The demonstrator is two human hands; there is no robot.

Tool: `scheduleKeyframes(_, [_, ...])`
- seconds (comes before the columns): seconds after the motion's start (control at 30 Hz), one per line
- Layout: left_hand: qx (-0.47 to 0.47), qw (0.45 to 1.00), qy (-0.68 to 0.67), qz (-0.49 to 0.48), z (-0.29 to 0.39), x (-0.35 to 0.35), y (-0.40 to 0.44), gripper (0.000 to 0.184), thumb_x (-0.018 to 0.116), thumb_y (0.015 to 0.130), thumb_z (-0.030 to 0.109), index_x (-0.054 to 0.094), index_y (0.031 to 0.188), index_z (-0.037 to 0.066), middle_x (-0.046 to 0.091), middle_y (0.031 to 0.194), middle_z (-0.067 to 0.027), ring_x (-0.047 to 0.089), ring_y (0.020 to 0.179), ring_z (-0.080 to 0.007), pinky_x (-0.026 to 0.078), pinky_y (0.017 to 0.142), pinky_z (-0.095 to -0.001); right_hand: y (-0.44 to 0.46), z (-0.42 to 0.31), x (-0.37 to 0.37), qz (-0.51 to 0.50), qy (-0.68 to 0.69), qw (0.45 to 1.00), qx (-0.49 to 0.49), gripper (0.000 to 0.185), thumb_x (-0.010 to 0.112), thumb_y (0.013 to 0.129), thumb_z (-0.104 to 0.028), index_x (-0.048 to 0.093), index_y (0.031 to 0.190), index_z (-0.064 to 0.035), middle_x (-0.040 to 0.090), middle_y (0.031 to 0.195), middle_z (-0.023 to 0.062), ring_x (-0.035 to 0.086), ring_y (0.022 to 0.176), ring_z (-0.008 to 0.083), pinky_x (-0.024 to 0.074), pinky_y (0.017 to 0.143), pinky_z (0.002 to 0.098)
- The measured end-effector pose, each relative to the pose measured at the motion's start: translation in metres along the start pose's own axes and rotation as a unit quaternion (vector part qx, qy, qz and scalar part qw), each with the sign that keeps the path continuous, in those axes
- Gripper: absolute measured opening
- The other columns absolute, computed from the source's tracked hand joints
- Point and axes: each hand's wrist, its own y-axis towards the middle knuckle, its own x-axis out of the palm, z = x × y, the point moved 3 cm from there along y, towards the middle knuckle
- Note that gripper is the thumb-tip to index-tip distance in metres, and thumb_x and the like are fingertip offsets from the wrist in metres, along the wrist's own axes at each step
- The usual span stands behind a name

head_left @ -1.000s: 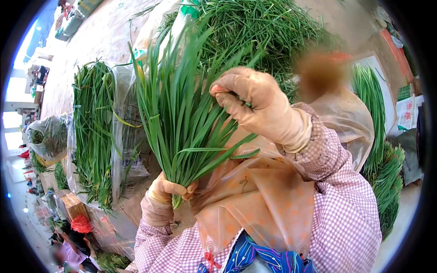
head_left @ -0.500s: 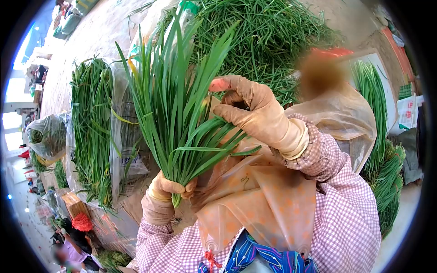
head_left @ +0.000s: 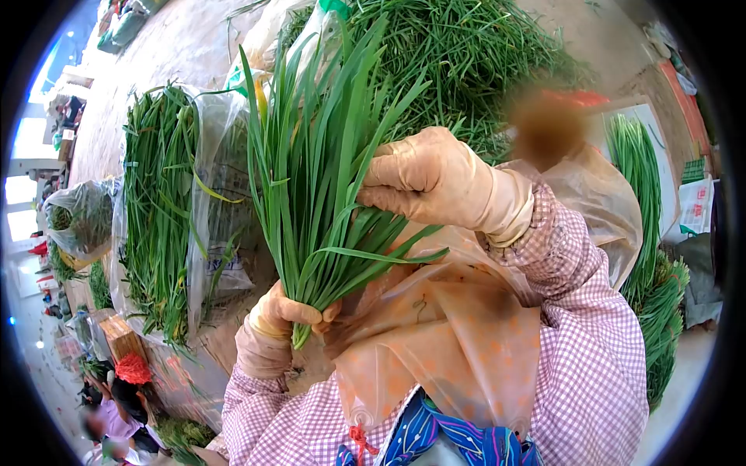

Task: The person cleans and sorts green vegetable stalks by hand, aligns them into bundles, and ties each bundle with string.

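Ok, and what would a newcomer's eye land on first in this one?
Probably the fanned bunch of long green leaves mid-picture, gripped near its base by the left hand, with the right hand at its right side. Next, the loose heap of greens at the top, then the bright red bundle at lower left.

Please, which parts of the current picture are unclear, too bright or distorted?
In the head view: wide-lens bending with black corners; washed-out white patches along the left edge; a brown blob beyond the right hand, badly blurred; the leaf bunch in the left hand, fairly sharp.
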Motion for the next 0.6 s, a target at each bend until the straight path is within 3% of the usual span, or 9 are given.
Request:
scheduleKeyframes(0.13, [0.014,1.000,0.019,-0.017,0.005,0.004,0.000,0.060,0.076,0.048,0.009,0.060,0.104,-0.005,0.062,0.069,-0.0138,0.057,0.051,-0.0216,0.046,0.045,-0.0313,-0.002,-0.004,-0.003,-0.012,-0.140,0.988,-0.062,0.013,0.068,0.084,-0.015,0.063,0.081,-0.0032,0.061,0.069,0.0107,0.060,0.063,0.0309,0.0504,0.058,0.0332])
scheduleKeyframes(0.23, [0.003,1.000,-0.013,-0.021,0.005,0.006,0.001,0.061,0.075,0.051,0.007,0.058,0.109,-0.005,0.062,0.070,-0.0136,0.057,0.051,-0.0216,0.046,0.045,-0.0316,-0.009,0.004,0.001,0.092,-0.125,0.987,-0.036,0.016,0.067,0.086,-0.015,0.062,0.078,-0.0028,0.056,0.063,0.0097,0.058,0.056,0.0241,0.0479,0.056,0.0306])
scheduleKeyframes(0.3, [-0.003,0.999,-0.033,-0.032,0.004,0.007,0.001,0.061,0.075,0.053,0.006,0.057,0.111,-0.004,0.062,0.071,-0.0135,0.057,0.051,-0.0216,0.046,0.045,-0.0316,-0.017,0.019,-0.004,0.195,0.046,0.970,0.141,0.016,0.065,0.088,-0.017,0.064,0.079,-0.0035,0.059,0.064,0.0089,0.058,0.057,0.0167,0.0461,0.053,0.0302])
scheduleKeyframes(0.37, [0.003,0.999,-0.047,-0.022,0.004,0.007,-0.002,0.060,0.075,0.056,0.004,0.056,0.112,-0.004,0.062,0.071,-0.0134,0.056,0.051,-0.0216,0.046,0.045,-0.0312,-0.021,0.032,-0.020,0.343,0.249,0.871,0.247,0.021,0.062,0.093,-0.016,0.065,0.081,0.0005,0.062,0.069,0.0011,0.055,0.059,0.0114,0.0454,0.054,0.0258])
scheduleKeyframes(0.43, [0.007,0.998,-0.059,-0.024,0.003,0.006,-0.002,0.059,0.075,0.056,0.004,0.056,0.111,-0.004,0.062,0.072,-0.0134,0.056,0.052,-0.0215,0.046,0.044,-0.0309,-0.027,0.034,-0.041,0.407,0.078,0.904,0.105,0.016,0.060,0.093,-0.012,0.066,0.086,0.0000,0.064,0.072,0.0047,0.059,0.061,0.0142,0.0484,0.056,0.0274])
scheduleKeyframes(0.47, [0.012,0.997,-0.071,-0.026,0.002,0.006,-0.002,0.059,0.075,0.056,0.005,0.056,0.111,-0.004,0.062,0.072,-0.0135,0.056,0.052,-0.0215,0.046,0.044,-0.0307,-0.031,0.032,-0.043,0.405,0.079,0.905,0.106,0.016,0.060,0.093,-0.012,0.066,0.086,0.0000,0.064,0.072,0.0047,0.059,0.061,0.0142,0.0484,0.056,0.0274])
scheduleKeyframes(0.5, [0.013,0.997,-0.073,-0.026,0.002,0.007,-0.002,0.059,0.075,0.056,0.005,0.056,0.111,-0.004,0.062,0.072,-0.0135,0.056,0.052,-0.0215,0.046,0.044,-0.0307,-0.034,0.015,-0.047,0.419,-0.063,0.905,0.038,0.013,0.060,0.093,-0.011,0.066,0.089,-0.0005,0.065,0.074,0.0063,0.060,0.062,0.0163,0.0496,0.057,0.0287])
scheduleKeyframes(0.57, [0.011,0.996,-0.082,-0.028,0.004,0.011,0.000,0.056,0.073,0.055,0.004,0.057,0.109,-0.003,0.062,0.073,-0.0122,0.057,0.053,-0.0204,0.046,0.045,-0.0300,-0.043,-0.010,-0.035,0.349,-0.121,0.929,-0.015,0.015,0.062,0.091,-0.015,0.065,0.097,-0.0014,0.066,0.076,0.0093,0.063,0.064,0.0218,0.0511,0.057,0.0318])
scheduleKeyframes(0.6, [0.013,0.996,-0.083,-0.028,0.001,0.010,0.002,0.056,0.073,0.055,0.004,0.057,0.109,-0.003,0.062,0.073,-0.0122,0.057,0.053,-0.0204,0.046,0.045,-0.0300,-0.049,-0.021,-0.022,0.273,-0.038,0.961,0.001,0.021,0.065,0.090,-0.020,0.064,0.101,-0.0018,0.066,0.077,0.0109,0.064,0.064,0.0252,0.0515,0.057,0.0337])
